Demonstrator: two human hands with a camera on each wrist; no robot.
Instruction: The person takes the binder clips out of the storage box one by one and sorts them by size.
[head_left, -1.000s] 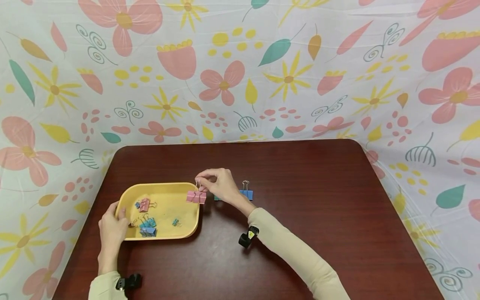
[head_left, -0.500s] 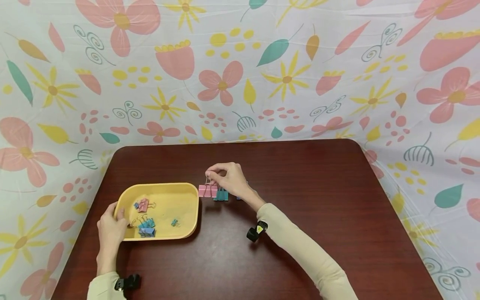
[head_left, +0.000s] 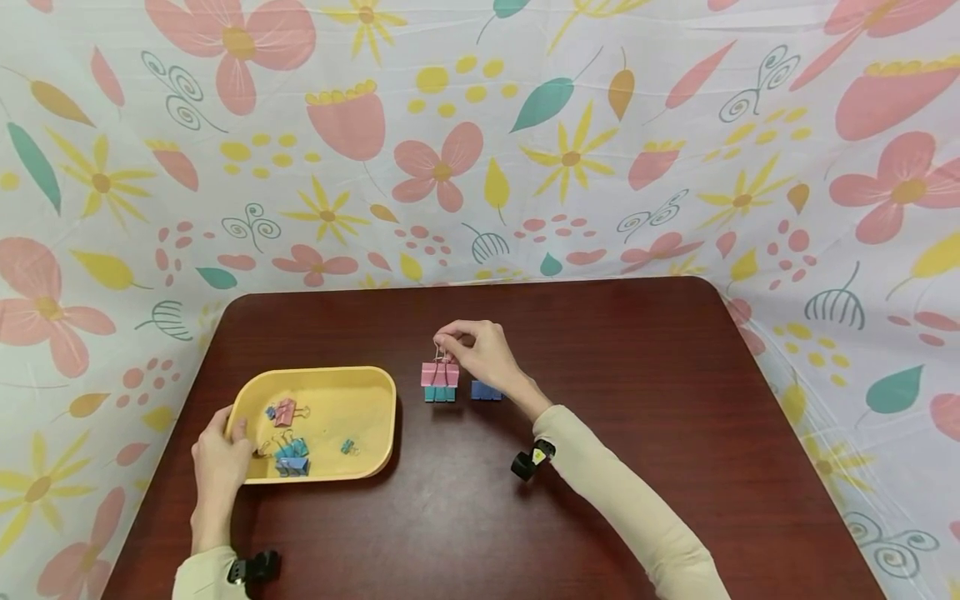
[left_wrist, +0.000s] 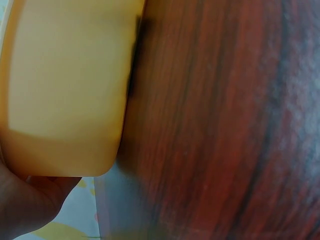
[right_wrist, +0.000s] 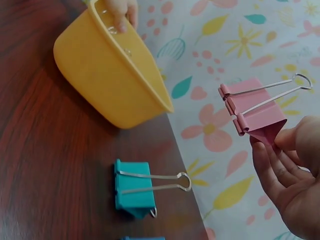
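My right hand [head_left: 480, 354] pinches a pink binder clip [head_left: 440, 374] by a wire handle, holding it up off the table. In the right wrist view this pink binder clip [right_wrist: 255, 105] hangs apart from a teal binder clip [right_wrist: 135, 187] that stands on the table. Seen from the head, the teal clip [head_left: 440, 394] shows just below the pink one. A blue binder clip [head_left: 486, 390] stands to its right, partly behind my wrist. My left hand [head_left: 222, 450] grips the left end of a yellow bin [head_left: 375, 375], thumb over the rim.
Inside the bin lie a pink clip [head_left: 285, 412], a blue clip [head_left: 292, 466], a teal clip [head_left: 295, 448] and several smaller ones. The dark wooden table [head_left: 600, 350] ends at a flowered cloth [head_left: 570, 158] behind.
My right hand has carried the pink binder clip rightward, from over the bin's right rim to the teal clip on the table. The left hand stays on the bin.
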